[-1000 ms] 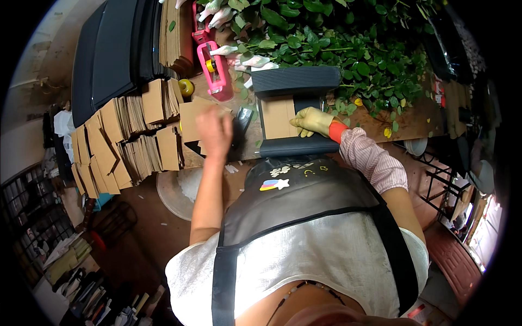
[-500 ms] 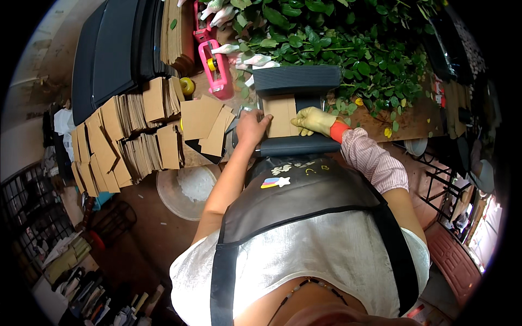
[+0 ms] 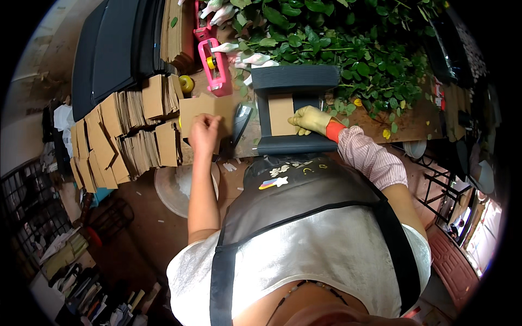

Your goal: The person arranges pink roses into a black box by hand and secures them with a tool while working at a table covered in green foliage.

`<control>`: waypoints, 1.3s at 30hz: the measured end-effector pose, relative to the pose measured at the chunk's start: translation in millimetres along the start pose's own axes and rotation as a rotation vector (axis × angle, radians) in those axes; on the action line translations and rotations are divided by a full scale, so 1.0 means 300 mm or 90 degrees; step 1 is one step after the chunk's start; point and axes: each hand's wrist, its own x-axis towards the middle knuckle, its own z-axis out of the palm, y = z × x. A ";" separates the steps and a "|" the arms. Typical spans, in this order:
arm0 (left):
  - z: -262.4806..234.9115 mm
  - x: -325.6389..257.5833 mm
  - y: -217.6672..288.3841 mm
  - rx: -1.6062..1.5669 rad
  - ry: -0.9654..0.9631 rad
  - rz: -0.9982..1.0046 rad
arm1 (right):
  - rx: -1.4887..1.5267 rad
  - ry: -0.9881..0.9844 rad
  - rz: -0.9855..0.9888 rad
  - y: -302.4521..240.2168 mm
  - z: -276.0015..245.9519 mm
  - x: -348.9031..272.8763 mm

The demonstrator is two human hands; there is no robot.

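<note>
Head view, clock hours read from the picture's centre: at ten o'clock the bare left hand (image 3: 204, 133) has its fingers curled together over the loose cards (image 3: 224, 108); I cannot tell whether it pinches one. Between one and two o'clock the right hand, in a yellow glove (image 3: 311, 120) with a red cuff (image 3: 334, 130), has its fingers bent and close together at the three o'clock edge of a brown card (image 3: 281, 114); whether they pinch it or only press it, I cannot tell. That card lies at one o'clock on a ribbed black wrap (image 3: 296, 80), between its raised twelve o'clock side and its six o'clock side.

Card stacks (image 3: 130, 122) stand between nine and ten o'clock, with tall black sheets (image 3: 109, 54) at ten. A pink tape dispenser (image 3: 216, 81) sits at eleven, and a yellow roll (image 3: 186, 83) lies just beyond the loose cards. Leafy stems (image 3: 348, 54) heap up at one o'clock, with white-wrapped buds (image 3: 255, 58) at twelve. A round basin (image 3: 163, 187) shows at eight o'clock, below the table (image 3: 370, 127).
</note>
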 end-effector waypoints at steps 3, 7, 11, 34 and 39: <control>-0.008 -0.015 -0.005 0.324 0.248 0.178 | -0.035 0.004 0.018 -0.032 0.012 -0.012; 0.127 0.008 0.074 0.112 0.046 0.380 | -0.085 0.028 0.015 -0.048 0.012 -0.032; 0.300 0.030 0.248 -0.005 -0.205 0.566 | -0.126 0.054 -0.026 -0.023 0.012 -0.032; 0.358 -0.006 0.192 0.212 -0.362 0.525 | -0.090 0.262 -0.105 -0.043 -0.293 -0.555; 0.401 0.016 0.220 0.203 -0.378 0.572 | -0.495 0.505 -0.045 0.063 -0.541 -0.198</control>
